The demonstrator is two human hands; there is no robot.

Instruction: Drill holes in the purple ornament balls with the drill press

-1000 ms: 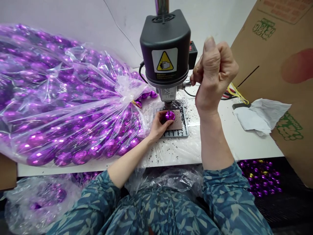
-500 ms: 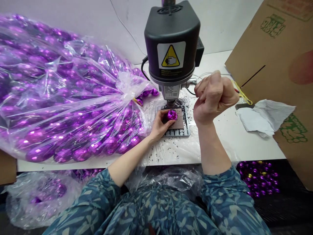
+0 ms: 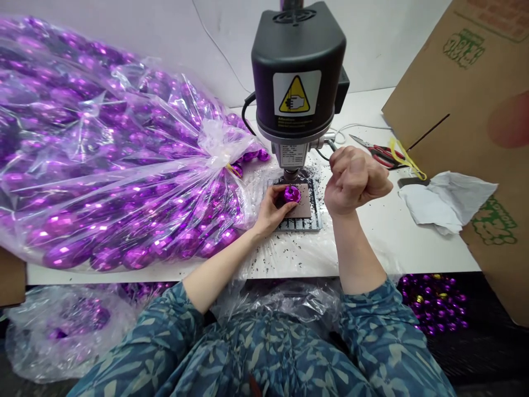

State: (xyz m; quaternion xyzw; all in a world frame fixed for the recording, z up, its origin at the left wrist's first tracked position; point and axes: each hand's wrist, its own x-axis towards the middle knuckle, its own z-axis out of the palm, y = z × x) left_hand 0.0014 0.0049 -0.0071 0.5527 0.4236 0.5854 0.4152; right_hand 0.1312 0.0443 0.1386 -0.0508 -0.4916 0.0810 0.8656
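Note:
A black drill press (image 3: 298,71) with a yellow warning label stands over a slotted metal base (image 3: 316,220). On the base lies a flat square board (image 3: 305,207). My left hand (image 3: 273,208) pinches a shiny purple faceted ball (image 3: 292,194) against that board, thumb in front and fingers behind. The ball sits beneath the chuck (image 3: 291,175), and a thin dark bit meets its top; whether it has gone in I cannot tell. To the right of the machine, my right hand (image 3: 356,179) is closed in a fist around the end of the feed lever (image 3: 332,144), its grip mostly hidden.
A big clear bag of purple balls (image 3: 124,165) covers the table's left side. Red-handled scissors (image 3: 384,156), a yellow band (image 3: 407,160) and crumpled white paper (image 3: 448,198) lie at right, beside a cardboard box (image 3: 475,110). Dark shavings litter the white table (image 3: 285,259).
My right hand has come slightly down and left with the lever, uncovering the scissors. My left hand still holds the ball in place. The whole view has shifted a little.

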